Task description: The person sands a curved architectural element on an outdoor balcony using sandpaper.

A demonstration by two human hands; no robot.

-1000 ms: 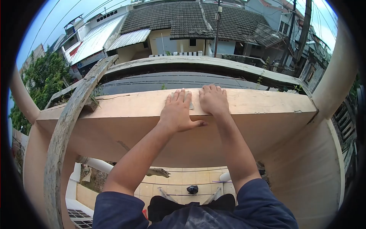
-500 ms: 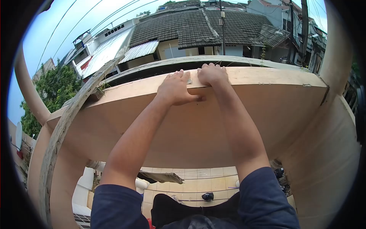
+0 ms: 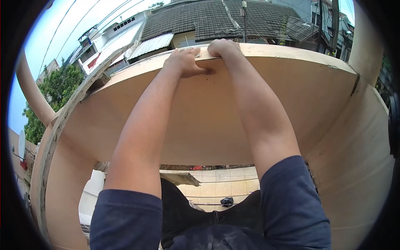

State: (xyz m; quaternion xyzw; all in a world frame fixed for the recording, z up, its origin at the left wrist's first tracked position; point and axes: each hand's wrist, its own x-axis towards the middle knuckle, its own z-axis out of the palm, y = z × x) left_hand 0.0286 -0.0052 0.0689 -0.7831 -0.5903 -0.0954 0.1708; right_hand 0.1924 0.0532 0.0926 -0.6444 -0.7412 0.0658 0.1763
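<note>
A peach-painted concrete ledge [image 3: 291, 51] runs across the upper part of the view. My left hand [image 3: 183, 61] grips its edge, fingers over the top and thumb stretched along the front face. A small pale patch [image 3: 198, 54] shows on the ledge beside those fingers. Just to the right, my right hand [image 3: 225, 48] is bent over the same edge with its fingers curled on top; the fingertips are hidden behind the hand. Both arms reach forward and up, close together, across the wall face [image 3: 204, 125] under the ledge.
A weathered wooden pole [image 3: 62, 123] slants along the left side. Round columns [image 3: 368, 46] flank the opening. Far below lie a tiled floor [image 3: 212, 181] and a black bag [image 3: 227, 202], with lines strung across. Tiled roofs [image 3: 175, 25] and overhead wires stand beyond.
The ledge and both hands sit higher in the view. My arms look more stretched, and the dark gap behind the ledge is now hidden. Both hands keep their place on the edge.
</note>
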